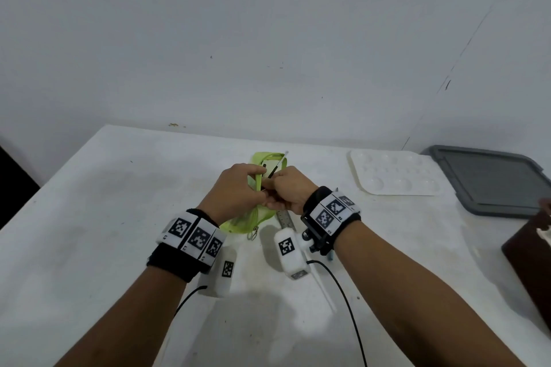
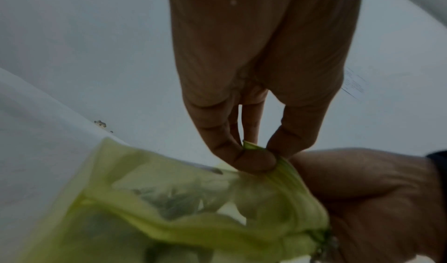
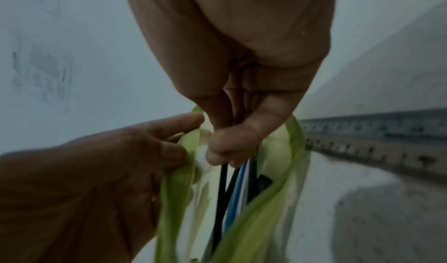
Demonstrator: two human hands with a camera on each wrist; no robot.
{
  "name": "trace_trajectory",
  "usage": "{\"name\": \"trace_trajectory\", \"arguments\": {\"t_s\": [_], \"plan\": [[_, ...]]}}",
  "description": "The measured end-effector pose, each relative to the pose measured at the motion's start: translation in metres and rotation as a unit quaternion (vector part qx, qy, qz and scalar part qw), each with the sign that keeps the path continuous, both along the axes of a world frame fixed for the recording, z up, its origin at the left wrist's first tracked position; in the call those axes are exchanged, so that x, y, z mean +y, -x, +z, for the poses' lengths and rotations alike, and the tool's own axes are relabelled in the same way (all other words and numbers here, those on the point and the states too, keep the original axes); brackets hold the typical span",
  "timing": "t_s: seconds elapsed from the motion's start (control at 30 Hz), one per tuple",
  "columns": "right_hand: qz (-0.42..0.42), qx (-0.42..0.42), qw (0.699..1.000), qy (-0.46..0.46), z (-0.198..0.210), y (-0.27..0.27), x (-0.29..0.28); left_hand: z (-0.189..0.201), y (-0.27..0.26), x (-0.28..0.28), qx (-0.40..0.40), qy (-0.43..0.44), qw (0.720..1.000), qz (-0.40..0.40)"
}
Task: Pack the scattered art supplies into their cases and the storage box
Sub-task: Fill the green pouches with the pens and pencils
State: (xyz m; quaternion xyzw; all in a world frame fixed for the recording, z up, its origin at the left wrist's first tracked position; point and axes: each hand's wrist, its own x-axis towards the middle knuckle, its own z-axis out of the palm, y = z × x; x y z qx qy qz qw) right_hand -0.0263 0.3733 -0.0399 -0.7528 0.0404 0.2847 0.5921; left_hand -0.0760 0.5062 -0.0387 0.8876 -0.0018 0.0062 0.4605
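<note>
The left hand (image 2: 254, 76) pinches one green edge of the pouch (image 1: 262, 188) between thumb and forefinger, the fingertips (image 2: 251, 160) pressed together on the fabric band. The right hand (image 3: 232, 57) pinches a small bundle of thin sticks (image 3: 232, 187) between thumb and forefinger, with their lower ends down inside the pouch mouth. The bundle holds black, blue and white shafts; blur keeps me from counting them. In the head view one dark stick with a white tip (image 1: 278, 164) pokes out past the far end of the pouch.

The pouch is light green, see-through, and held just above the middle of the white table (image 1: 104, 217), its mouth spread open between the two hands. Its zipper pull (image 1: 254, 232) hangs at the near end, by the left wrist.

A metal ruler (image 3: 375, 143) lies flat on the table just to the right of the pouch, partly hidden under the right wrist in the head view. One white paint palette (image 1: 393, 173) with round wells lies further right, well apart from the hands. Beside it at the table's right edge sits one grey lid (image 1: 492, 182). A dark brown box (image 1: 533, 253) shows at the right border, cut off by the frame. Each wrist wears one band of black-and-white markers, and a cable runs from each.
</note>
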Motion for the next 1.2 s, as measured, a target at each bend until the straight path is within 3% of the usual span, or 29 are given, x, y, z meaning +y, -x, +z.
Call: {"name": "trace_trajectory", "arguments": {"t_s": [0.23,0.5,0.7,0.9,1.2], "plan": [[0.035,-0.011,0.999,0.015,-0.008,0.000,0.008,0.001,-0.005,-0.004,0.007,-0.066,0.997,-0.027],[-0.065,-0.005,0.995,-0.071,-0.011,-0.011,0.000,0.014,-0.033,0.003,-0.010,-0.169,0.983,-0.070],[-0.070,0.015,0.997,-0.039,-0.016,-0.017,-0.001,0.017,-0.068,-0.003,0.074,-0.216,0.969,-0.095],[-0.025,0.047,0.999,-0.001,-0.008,-0.022,-0.001,0.022,-0.081,-0.003,0.078,-0.160,0.980,-0.090],[0.036,-0.020,0.995,0.092,0.004,-0.025,-0.015,0.014,-0.080,0.009,0.083,-0.076,0.989,-0.098]]}}
